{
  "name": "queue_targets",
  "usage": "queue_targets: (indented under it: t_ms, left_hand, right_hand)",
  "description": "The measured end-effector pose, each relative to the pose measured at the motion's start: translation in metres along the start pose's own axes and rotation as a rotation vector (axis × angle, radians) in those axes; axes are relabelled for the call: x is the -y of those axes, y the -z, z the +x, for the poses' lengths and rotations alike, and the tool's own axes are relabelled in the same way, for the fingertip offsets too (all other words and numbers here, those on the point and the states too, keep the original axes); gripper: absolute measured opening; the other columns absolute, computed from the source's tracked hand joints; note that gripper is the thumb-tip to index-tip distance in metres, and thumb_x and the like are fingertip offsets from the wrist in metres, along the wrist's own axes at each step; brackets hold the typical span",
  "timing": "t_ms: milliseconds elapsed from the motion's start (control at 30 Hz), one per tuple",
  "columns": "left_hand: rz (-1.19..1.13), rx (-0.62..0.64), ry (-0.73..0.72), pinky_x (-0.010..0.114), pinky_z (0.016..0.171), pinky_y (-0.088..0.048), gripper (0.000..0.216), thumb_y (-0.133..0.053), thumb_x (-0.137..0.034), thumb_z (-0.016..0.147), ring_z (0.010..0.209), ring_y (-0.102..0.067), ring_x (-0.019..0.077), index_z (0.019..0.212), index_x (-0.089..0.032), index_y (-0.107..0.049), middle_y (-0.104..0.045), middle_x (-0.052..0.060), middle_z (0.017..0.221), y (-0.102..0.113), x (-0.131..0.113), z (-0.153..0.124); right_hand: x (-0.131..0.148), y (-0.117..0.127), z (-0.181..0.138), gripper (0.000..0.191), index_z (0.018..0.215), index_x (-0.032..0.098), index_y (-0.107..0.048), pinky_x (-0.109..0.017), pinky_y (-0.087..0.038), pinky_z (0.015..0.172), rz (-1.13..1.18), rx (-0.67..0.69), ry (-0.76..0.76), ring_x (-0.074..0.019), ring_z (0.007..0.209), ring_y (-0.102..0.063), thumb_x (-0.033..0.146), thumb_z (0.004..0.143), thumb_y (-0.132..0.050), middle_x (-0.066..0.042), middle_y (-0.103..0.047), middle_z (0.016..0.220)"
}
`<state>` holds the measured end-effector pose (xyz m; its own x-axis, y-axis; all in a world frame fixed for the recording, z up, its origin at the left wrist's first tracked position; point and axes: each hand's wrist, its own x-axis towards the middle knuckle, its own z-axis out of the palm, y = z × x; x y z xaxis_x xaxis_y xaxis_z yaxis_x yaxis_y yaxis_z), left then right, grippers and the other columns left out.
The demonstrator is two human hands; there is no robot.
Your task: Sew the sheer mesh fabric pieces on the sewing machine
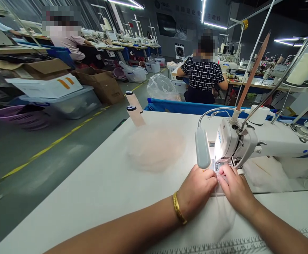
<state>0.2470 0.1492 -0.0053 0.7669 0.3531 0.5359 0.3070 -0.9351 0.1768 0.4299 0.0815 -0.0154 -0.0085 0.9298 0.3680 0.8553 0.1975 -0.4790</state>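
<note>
My left hand, with a gold bangle on the wrist, rests curled on a sheer white fabric in front of the needle of a white sewing machine. My right hand lies beside it, fingers pressed together on the same fabric under the presser foot. Both hands touch at the fingertips, and the lit needle area hides the fingertips themselves. A grey lamp head on a flexible neck hangs just above my left hand.
A pile of pale pink mesh pieces lies on the white table, with two thread cones behind it. A blue bin edge borders the table's far side. Two people sit at other machines. Boxes and tubs line the aisle at left.
</note>
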Motion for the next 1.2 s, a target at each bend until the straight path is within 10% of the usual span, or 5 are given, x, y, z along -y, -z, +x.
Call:
queue_targets:
  t_ms: [467, 1200]
  left_hand:
    - [-0.182, 0.039, 0.166, 0.032, 0.072, -0.047, 0.009, -0.057, -0.013, 0.093, 0.083, -0.059, 0.0197, 0.089, -0.017, -0.064, -0.066, 0.006, 0.093, 0.013, -0.003, 0.004]
    - [0.175, -0.102, -0.166, 0.036, 0.078, -0.037, 0.031, -0.045, -0.003, 0.102, 0.083, -0.052, 0.0175, 0.079, -0.015, -0.063, -0.066, 0.002, 0.088, 0.000, -0.006, -0.003]
  right_hand:
    - [-0.004, 0.006, -0.002, 0.011, 0.096, 0.025, -0.057, -0.035, -0.052, 0.071, 0.173, 0.059, -0.056, -0.0261, 0.087, -0.069, 0.030, 0.100, -0.048, -0.006, -0.073, 0.095]
    - [-0.013, 0.012, -0.006, 0.028, 0.098, 0.023, -0.067, -0.030, -0.047, 0.063, -0.009, 0.049, 0.230, -0.0177, 0.071, -0.062, 0.009, 0.103, -0.043, -0.006, -0.069, 0.102]
